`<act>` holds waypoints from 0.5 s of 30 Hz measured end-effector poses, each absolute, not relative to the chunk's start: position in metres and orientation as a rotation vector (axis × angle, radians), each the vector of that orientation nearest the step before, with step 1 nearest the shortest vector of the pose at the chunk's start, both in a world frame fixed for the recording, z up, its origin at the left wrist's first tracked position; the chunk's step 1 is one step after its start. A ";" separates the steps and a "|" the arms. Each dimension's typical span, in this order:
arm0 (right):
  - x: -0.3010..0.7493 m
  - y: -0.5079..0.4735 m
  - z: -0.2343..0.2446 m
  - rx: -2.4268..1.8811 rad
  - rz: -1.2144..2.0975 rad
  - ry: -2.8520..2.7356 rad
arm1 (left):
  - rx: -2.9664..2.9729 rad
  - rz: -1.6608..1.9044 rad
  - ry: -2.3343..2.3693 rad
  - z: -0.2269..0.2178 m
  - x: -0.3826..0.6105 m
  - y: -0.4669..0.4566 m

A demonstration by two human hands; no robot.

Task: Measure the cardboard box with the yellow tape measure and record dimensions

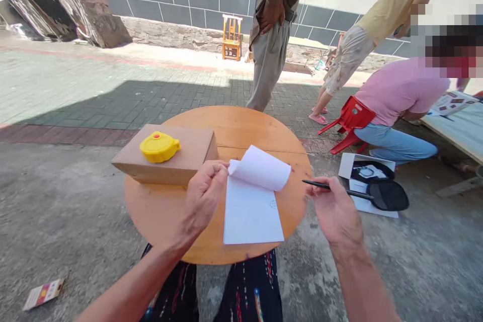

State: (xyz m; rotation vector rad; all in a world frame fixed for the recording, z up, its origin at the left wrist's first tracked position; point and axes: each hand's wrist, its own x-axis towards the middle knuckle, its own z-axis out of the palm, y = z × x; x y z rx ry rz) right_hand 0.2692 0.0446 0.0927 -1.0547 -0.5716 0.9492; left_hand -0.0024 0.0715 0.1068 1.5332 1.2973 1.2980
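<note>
My left hand (204,196) is closed, pinching the left edge of a white paper sheet (264,167) that curls up off a stack of white paper (251,216). A small drawn mark shows near the stack's right edge. Off the table's right side, my right hand (337,211) grips a slim black pen (316,184), its point toward the paper. The stack rests on a round wooden table (169,226). Behind my left hand stands a closed cardboard box (192,148), with a yellow tape-measure-shaped case (156,147) on top.
A person (273,25) stands beyond the table, another bends at right, and a third sits on a red chair (350,118). An open white box (347,166) and a black pouch (392,196) lie on the ground at right. A small carton (43,294) lies lower left.
</note>
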 end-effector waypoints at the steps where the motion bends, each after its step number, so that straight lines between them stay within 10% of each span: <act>1: 0.270 0.055 0.090 -1.009 0.932 -0.540 | 1.567 1.327 1.296 0.104 0.001 0.078; 15: 0.253 0.059 0.061 -0.999 1.104 -0.576 | 1.340 0.769 1.021 0.066 0.003 0.081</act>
